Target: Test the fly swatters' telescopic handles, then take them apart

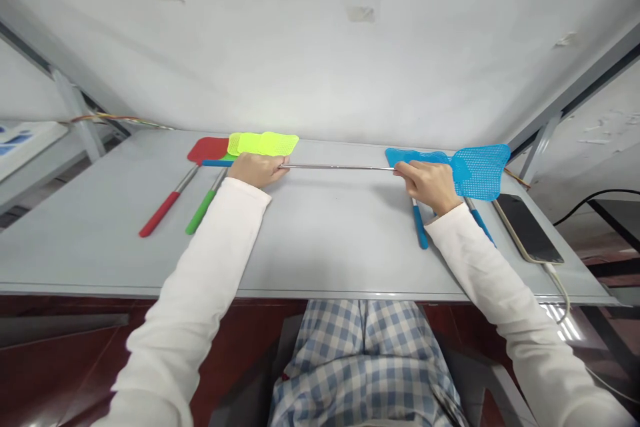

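A blue fly swatter (483, 172) with an extended metal rod is held level above the table. My left hand (257, 169) is closed around its handle end, the blue grip sticking out to the left. Near the head, my right hand (431, 185) grips the other end of the rod. Beside my left hand lie a red fly swatter (160, 213), a green fly swatter (201, 211) and yellow-green swatter heads (265, 143); their overlap hides parts. Under and around my right hand rest other blue fly swatters (420, 225), partly covered.
The grey table (330, 240) ends at a white wall panel (320, 67) behind. A phone (529, 228) with a white cable (559, 280) plugged in lies at the right edge. Metal frame posts (77, 113) stand at both sides, and thin wires run along the back left.
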Demonstrator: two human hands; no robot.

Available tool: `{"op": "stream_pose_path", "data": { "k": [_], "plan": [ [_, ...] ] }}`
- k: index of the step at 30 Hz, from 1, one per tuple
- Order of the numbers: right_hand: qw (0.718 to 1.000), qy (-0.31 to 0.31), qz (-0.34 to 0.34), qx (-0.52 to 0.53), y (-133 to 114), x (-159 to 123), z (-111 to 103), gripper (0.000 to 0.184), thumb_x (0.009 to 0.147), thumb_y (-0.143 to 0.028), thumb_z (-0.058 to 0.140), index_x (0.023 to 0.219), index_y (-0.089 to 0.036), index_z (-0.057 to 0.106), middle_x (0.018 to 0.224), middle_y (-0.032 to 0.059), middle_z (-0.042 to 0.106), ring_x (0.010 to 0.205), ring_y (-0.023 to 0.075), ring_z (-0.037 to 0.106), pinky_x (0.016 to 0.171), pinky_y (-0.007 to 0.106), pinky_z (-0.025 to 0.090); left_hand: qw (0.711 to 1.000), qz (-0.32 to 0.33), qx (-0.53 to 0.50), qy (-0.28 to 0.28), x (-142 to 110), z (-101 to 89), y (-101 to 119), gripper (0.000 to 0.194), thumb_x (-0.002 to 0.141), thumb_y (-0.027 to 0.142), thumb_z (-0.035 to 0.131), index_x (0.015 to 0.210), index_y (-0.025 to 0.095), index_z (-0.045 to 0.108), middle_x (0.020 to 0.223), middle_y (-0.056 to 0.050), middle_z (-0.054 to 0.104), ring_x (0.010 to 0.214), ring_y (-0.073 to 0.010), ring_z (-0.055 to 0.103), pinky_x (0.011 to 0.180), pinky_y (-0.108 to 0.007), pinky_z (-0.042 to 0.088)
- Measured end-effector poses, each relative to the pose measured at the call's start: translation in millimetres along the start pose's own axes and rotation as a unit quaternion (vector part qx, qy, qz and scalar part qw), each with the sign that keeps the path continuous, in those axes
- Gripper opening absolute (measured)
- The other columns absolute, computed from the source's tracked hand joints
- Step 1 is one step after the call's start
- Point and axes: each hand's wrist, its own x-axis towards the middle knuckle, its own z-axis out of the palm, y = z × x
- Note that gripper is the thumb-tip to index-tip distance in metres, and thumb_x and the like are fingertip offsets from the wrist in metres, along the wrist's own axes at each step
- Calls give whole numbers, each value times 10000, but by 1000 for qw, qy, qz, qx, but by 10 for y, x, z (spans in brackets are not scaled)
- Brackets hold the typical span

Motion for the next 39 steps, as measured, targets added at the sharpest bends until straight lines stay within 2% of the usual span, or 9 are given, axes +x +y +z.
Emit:
{"op": "stream_pose_path", "data": {
  "k": [6, 11, 15, 19, 29, 34, 39],
  "plan": [
    [1000, -2, 3, 11, 96, -34, 70, 305, 928, -296, 384, 895, -235, 681, 751, 21, 685, 618, 138, 517, 550, 288, 157, 999, -23, 6, -26, -1, 1, 218, 351, 852, 378, 405, 751, 198, 689, 676, -78, 687, 685, -218, 625, 574, -292, 315],
    [1000, -22, 4, 14, 124, -31, 82, 301, 938, -290, 375, 938, -227, 670, 794, 24, 692, 630, 152, 521, 563, 287, 195, 999, -31, -2, -13, -12, 26, 297, 398, 861, 405, 386, 717, 188, 687, 710, -104, 706, 707, -243, 651, 586, -297, 335],
    [1000, 0, -16, -1, 158, 2, 127, 316, 954, -262, 354, 925, -197, 662, 760, 50, 661, 674, 173, 515, 653, 301, 261, 1000, -15, 7, -21, -12, 9, 344, 368, 853, 378, 394, 740, 188, 687, 774, -105, 727, 749, -263, 667, 578, -308, 327],
    [999, 27, -24, -28, 171, 24, 199, 339, 970, -267, 337, 907, -193, 662, 754, 59, 641, 737, 194, 506, 730, 320, 272, 1000, -9, 14, -25, -11, -29, 394, 375, 863, 377, 381, 727, 184, 673, 781, -108, 728, 756, -265, 671, 568, -309, 313],
    [996, 73, 16, -40, 172, 4, 256, 325, 954, -374, 418, 916, -247, 715, 802, 59, 662, 812, 213, 491, 782, 358, 264, 1000, 1, -3, -12, -14, -5, 382, 298, 843, 383, 433, 679, 190, 591, 745, -80, 706, 714, -245, 651, 535, -298, 229],
    [993, 83, 62, -47, 326, 3, 203, 326, 937, -405, 440, 926, -241, 721, 819, 69, 673, 861, 229, 503, 824, 384, 286, 1000, -6, -14, 10, -12, -19, 353, 270, 837, 377, 447, 668, 207, 570, 663, -47, 663, 634, -200, 601, 523, -290, 211],
    [993, 76, 68, -56, 502, -23, 165, 294, 927, -346, 443, 938, -225, 711, 992, 98, 670, 1068, 271, 506, 914, 427, 297, 1000, -14, -17, 15, -16, -50, 304, 294, 850, 382, 421, 665, 213, 575, 647, -46, 644, 621, -187, 570, 529, -292, 207]
  ]
}}
